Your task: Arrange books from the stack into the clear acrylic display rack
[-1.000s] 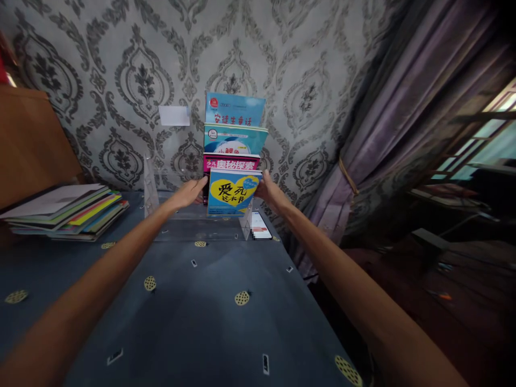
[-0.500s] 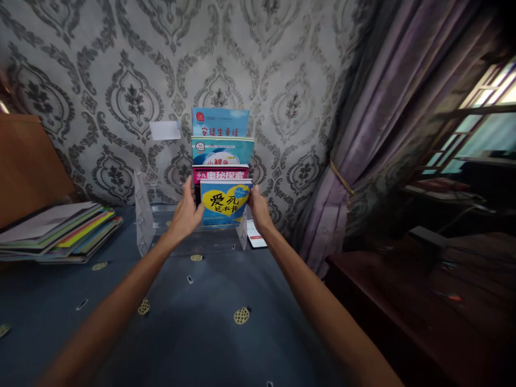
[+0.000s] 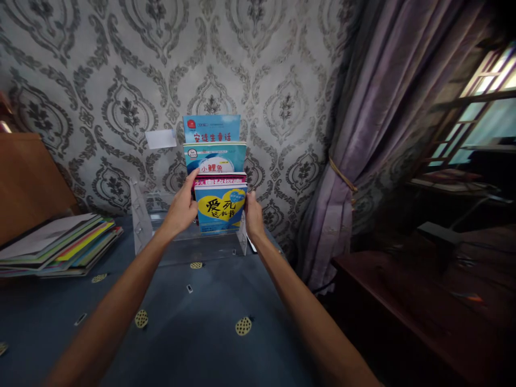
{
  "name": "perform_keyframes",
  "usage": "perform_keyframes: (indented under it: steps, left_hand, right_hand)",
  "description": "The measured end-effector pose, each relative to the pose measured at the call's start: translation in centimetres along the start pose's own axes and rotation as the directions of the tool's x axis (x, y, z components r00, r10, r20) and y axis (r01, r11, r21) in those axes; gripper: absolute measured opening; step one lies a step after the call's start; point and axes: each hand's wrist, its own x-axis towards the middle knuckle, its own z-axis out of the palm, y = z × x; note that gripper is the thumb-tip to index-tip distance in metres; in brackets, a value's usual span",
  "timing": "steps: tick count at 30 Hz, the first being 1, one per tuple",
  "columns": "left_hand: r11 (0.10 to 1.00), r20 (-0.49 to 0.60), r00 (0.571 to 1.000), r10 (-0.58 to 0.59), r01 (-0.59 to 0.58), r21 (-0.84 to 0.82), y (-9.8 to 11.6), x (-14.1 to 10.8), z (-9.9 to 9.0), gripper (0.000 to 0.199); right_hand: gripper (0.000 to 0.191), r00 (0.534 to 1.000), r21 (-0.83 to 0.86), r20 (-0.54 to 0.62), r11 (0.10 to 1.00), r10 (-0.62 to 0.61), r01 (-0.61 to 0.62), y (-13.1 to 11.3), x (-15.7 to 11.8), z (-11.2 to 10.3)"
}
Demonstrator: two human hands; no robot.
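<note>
A clear acrylic rack with tiers stands on the table against the wall. Several books rise in it, one behind another: a blue book at the back, a teal book, a pink-titled book, and in front a blue book with a yellow heart. At the stack's left side, my left hand has its thumb by the front book's edge and its index finger reaching up to the pink-titled book's corner. My right hand is closed at the front book's right edge; its fingertips are partly hidden.
On the left lies a pile of books and magazines by a brown board. A white card shows above the rack's left end. Part of a phone peeks out beside the rack. A purple curtain and dark red furniture are on the right.
My left index finger has moved up and right onto the pink-titled book's corner. The front book now covers slightly more of the pink title. The view has shifted a little.
</note>
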Motion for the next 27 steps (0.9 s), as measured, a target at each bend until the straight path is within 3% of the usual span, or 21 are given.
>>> perform_keyframes:
  steps: [4,14,18,21,24,27]
  left_hand:
    - [0.999,0.068,0.998,0.0,-0.003,0.047,-0.5,-0.1,0.0,0.086]
    - [0.994,0.127,0.992,-0.015,0.029,-0.103,-2.4,-0.1,-0.1,0.081]
    - [0.947,0.14,0.977,-0.161,0.193,-0.256,-4.6,-0.9,0.7,0.085]
    - [0.905,0.152,0.953,-0.261,0.297,-0.305,-5.9,-1.8,1.4,0.073]
    - [0.927,0.106,0.972,-0.209,0.232,-0.294,-6.0,-2.8,1.7,0.063]
    - [0.964,0.128,0.986,-0.107,0.135,-0.23,-5.2,-3.7,1.8,0.071]
  right_hand:
    - [0.074,1.0,0.028,-0.014,0.999,-0.019,0.019,0.0,-0.4,0.3]
    - [0.055,0.995,-0.009,0.048,0.996,-0.092,0.093,-0.7,-0.9,0.0]
    - [0.05,0.994,0.027,0.08,0.997,-0.07,0.068,-0.6,-0.7,0.0]
    - [0.046,0.994,0.017,0.08,0.997,-0.08,0.079,-0.3,-0.5,-0.1]
    - [0.044,0.992,-0.028,0.068,0.994,-0.103,0.105,0.0,-0.5,-0.2]
    - [0.043,0.992,-0.09,0.041,0.988,-0.121,0.124,0.2,-0.8,-0.1]
